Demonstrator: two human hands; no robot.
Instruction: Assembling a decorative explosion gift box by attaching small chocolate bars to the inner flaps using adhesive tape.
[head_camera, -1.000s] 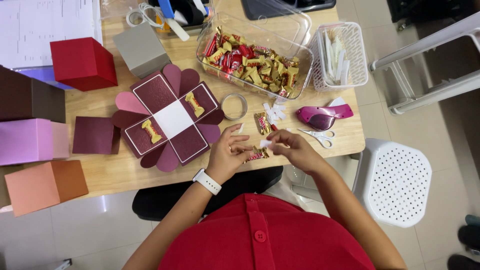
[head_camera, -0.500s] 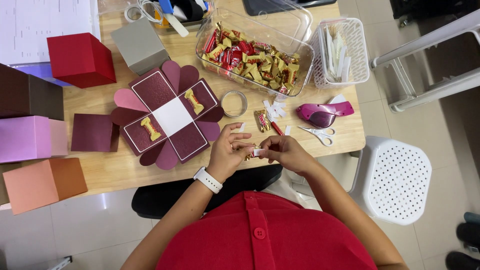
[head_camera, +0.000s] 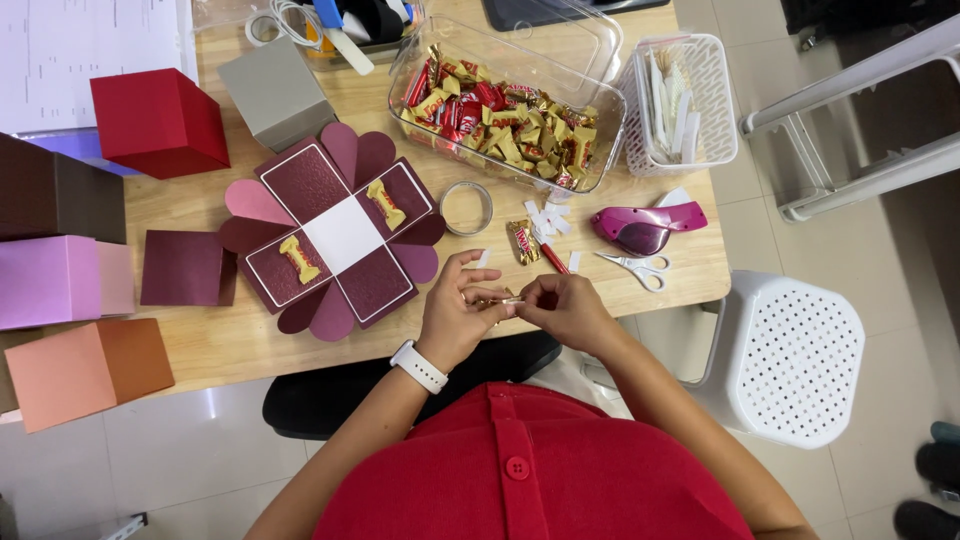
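My left hand (head_camera: 457, 318) and my right hand (head_camera: 567, 310) meet at the table's front edge, both pinching one small wrapped candy (head_camera: 497, 299) between the fingertips. A white watch sits on my left wrist. Just left of the hands lies an unfolded maroon and pink paper box (head_camera: 335, 232) with a white centre square and two gold-wrapped candies (head_camera: 298, 258) stuck on its flaps. Another wrapped candy (head_camera: 524, 241) lies on the table just beyond my hands.
A clear tub of wrapped candies (head_camera: 500, 115) stands at the back, a white basket (head_camera: 685, 98) beside it. A tape ring (head_camera: 466, 208), white paper bits, scissors (head_camera: 635, 265) and a magenta tape dispenser (head_camera: 645, 226) lie nearby. Coloured cube boxes (head_camera: 158, 120) line the left. A white stool (head_camera: 785, 355) stands right.
Both hands have drawn slightly nearer to me and closer together around the small candy. Nothing else on the table has moved.
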